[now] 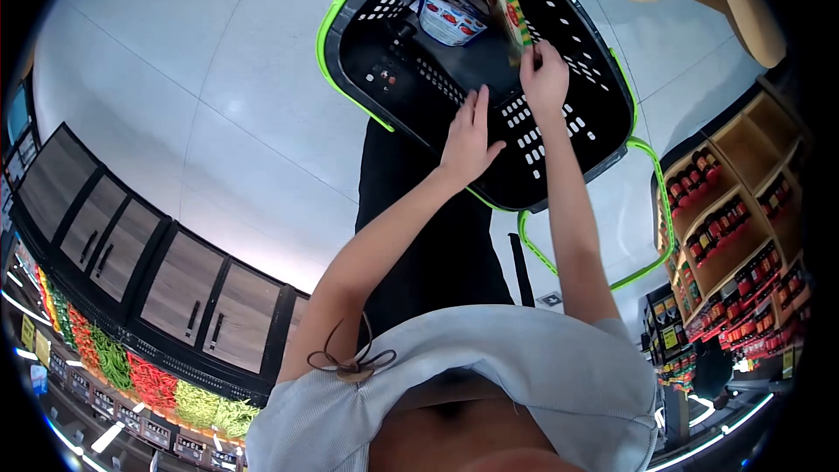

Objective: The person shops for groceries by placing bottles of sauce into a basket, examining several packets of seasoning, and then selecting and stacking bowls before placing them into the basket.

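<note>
My right hand (544, 80) has its fingers closed on the lower end of a flat packet (509, 7) with a green-and-yellow striped edge. The packet stands on edge along the right inside wall of a black shopping basket (415, 114) with a bright green rim. Over the basket's near side, my left hand (470, 142) is open, fingers stretched forward and holding nothing. Deeper in the basket lies a white and blue pouch (451, 19) with red pictures on it. Dark items beside the pouch are partly hidden.
A green basket handle (667, 201) hangs out to the right. Pale floor tiles (210, 61) spread to the left. Wood-front cabinets (183, 288) carry colourful peppers (153, 378) at lower left. Shelves of red-labelled jars (721, 232) stand right, and a curved wooden edge (743, 9) juts in at upper right.
</note>
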A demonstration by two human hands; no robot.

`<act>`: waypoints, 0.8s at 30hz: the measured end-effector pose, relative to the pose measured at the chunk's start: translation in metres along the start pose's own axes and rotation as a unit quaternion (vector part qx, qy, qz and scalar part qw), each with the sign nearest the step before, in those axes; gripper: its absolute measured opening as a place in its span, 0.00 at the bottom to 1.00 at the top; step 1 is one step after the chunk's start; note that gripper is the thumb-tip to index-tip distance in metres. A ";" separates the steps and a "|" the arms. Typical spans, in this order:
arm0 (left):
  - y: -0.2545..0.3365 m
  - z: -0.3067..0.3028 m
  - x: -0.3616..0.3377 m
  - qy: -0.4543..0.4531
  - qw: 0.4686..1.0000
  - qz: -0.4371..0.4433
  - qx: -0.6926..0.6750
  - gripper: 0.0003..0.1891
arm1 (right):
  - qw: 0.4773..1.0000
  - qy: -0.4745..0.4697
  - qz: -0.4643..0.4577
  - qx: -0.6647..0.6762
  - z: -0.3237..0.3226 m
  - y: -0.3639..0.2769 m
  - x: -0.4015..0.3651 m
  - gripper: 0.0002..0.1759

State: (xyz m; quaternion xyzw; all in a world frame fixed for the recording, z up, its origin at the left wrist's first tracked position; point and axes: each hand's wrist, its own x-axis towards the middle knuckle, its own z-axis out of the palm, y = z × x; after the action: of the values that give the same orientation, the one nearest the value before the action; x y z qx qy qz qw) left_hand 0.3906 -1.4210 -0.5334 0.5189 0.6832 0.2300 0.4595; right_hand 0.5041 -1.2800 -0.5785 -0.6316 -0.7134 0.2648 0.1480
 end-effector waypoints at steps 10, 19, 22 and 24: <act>0.051 0.013 -0.008 0.169 0.942 0.005 -0.291 0.28 | 0.954 -0.046 0.085 0.284 -0.137 -0.106 -0.106 0.04; 0.113 -0.146 -0.151 0.095 0.762 -0.166 -0.619 0.26 | 0.957 -0.163 -0.095 0.221 -0.234 -0.146 -0.112 0.36; 0.147 -0.177 -0.190 0.040 0.698 -0.236 -0.675 0.26 | 0.835 -0.373 0.053 0.401 -0.253 -0.162 -0.146 0.26; 0.151 -0.181 -0.197 0.004 0.637 -0.277 -0.719 0.26 | 0.761 -0.410 0.215 0.455 -0.253 -0.168 -0.170 0.25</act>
State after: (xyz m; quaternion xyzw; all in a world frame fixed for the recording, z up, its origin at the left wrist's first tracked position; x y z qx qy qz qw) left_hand 0.3165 -1.5193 -0.2521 -0.1906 0.4153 0.5124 0.7271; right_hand 0.5308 -1.4086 -0.2564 -0.4579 -0.3475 0.8167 0.0511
